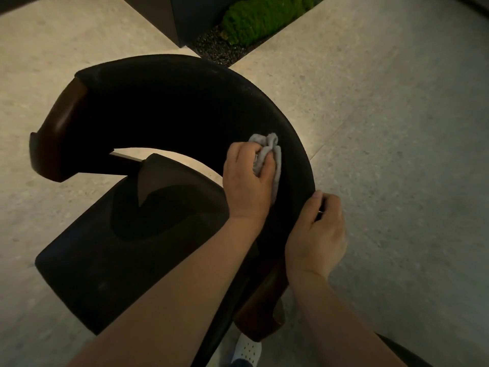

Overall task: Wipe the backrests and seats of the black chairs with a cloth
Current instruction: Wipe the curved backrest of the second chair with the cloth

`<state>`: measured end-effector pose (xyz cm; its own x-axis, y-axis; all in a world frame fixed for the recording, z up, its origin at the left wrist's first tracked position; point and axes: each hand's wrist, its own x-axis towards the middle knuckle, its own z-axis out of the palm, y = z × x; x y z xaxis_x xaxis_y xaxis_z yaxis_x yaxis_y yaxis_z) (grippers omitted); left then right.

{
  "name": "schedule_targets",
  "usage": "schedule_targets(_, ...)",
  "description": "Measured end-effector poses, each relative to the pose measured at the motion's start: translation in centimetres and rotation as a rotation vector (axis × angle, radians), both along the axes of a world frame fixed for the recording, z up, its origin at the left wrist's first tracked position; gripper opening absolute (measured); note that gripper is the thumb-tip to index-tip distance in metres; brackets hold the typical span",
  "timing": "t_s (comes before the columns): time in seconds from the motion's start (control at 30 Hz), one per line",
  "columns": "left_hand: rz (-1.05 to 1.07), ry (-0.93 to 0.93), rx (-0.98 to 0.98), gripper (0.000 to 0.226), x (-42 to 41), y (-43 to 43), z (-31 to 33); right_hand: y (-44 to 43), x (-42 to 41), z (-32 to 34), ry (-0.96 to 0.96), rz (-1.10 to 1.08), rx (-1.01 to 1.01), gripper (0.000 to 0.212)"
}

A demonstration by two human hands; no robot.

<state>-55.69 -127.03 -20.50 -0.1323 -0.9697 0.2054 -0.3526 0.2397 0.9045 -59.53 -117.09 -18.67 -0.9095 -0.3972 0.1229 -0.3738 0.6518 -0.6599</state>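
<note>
The black chair fills the middle of the view, its curved backrest matt and lint-flecked, with brown wooden arm ends. At the arc's 3 o'clock the left hand grips a bunched grey cloth against the backrest, and the right hand clasps its rim at 4 o'clock. Green moss lies at 12 o'clock beyond the pale floor, and a white shoe at 6.

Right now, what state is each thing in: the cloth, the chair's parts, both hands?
Crumpled grey cloth: bunched, pressed on the backrest.
Curved black fabric backrest: upright, under the cloth.
Black padded seat: no hand on it.
Left hand: grips the cloth.
Right hand: holds the backrest's outer edge.
</note>
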Motion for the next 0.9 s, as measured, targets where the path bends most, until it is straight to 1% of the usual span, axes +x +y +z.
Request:
schedule_targets(0.07,0.008,-0.014,0.089,0.016,0.5,0.4,-0.6,0.0,0.0,0.1,-0.011,-0.002,0.003,0.025)
schedule_targets(0.2,0.068,-0.072,0.274,0.003,2.7,1.0,-2.7,0.0,0.0,0.2,-0.018,0.001,-0.006,0.032)
schedule_targets(0.27,0.085,-0.049,0.266,0.003,3.4,1.5,-2.8,0.0,0.0,0.1,-0.016,0.006,-0.017,0.034)
schedule_targets(0.33,0.049,-0.022,0.225,0.007,3.1,2.1,-2.2,0.0,0.0,0.1,-0.017,0.006,-0.020,0.034)
schedule_targets(0.4,-0.004,-0.037,0.161,0.019,2.2,2.7,-2.1,0.0,0.0,0.1,-0.022,0.003,-0.024,0.033)
schedule_targets(0.47,0.004,-0.059,0.127,0.025,1.6,2.7,-2.5,0.0,0.0,0.1,-0.026,0.002,-0.029,0.033)
schedule_targets(0.57,0.043,-0.067,0.120,0.022,1.4,2.2,-3.6,0.1,0.0,0.1,-0.029,0.004,-0.030,0.031)
schedule_targets(0.67,0.034,-0.065,0.151,0.019,1.7,1.8,-4.7,0.0,0.0,0.1,-0.027,0.005,-0.036,0.029)
schedule_targets(0.8,0.061,-0.124,0.328,0.018,2.8,1.4,-6.6,0.1,0.0,0.1,-0.043,-0.005,-0.038,0.029)
schedule_targets(0.9,0.047,-0.226,0.481,0.021,4.2,1.5,-8.7,0.1,0.0,0.1,-0.031,0.001,-0.035,0.029)
